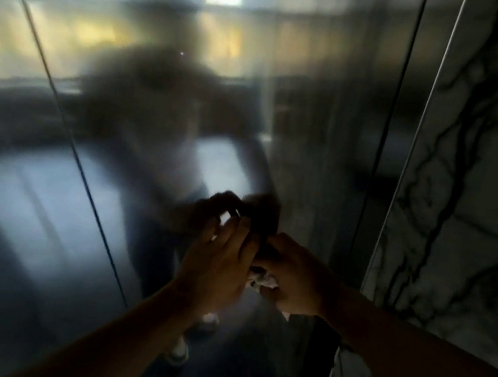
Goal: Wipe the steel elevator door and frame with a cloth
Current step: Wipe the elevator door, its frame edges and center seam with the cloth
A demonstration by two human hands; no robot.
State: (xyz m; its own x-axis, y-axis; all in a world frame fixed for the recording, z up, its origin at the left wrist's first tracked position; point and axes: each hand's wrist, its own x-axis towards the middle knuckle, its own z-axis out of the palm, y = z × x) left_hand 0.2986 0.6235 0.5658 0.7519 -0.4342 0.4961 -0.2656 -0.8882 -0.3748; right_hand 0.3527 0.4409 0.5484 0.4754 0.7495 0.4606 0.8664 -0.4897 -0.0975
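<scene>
The steel elevator door fills most of the view and mirrors a blurred person. Its steel frame runs down the right side. Both hands meet close in front of the door, low and right of centre. A crumpled cloth, pale below and dark above, is bunched between them. My right hand grips the cloth with curled fingers. My left hand lies against the cloth's left side with its fingers fairly straight and pointing up. The hands' reflection shows just above them on the door.
A dark seam between door panels runs diagonally down the left. A white marble wall with dark veins borders the frame on the right. The picture is blurred.
</scene>
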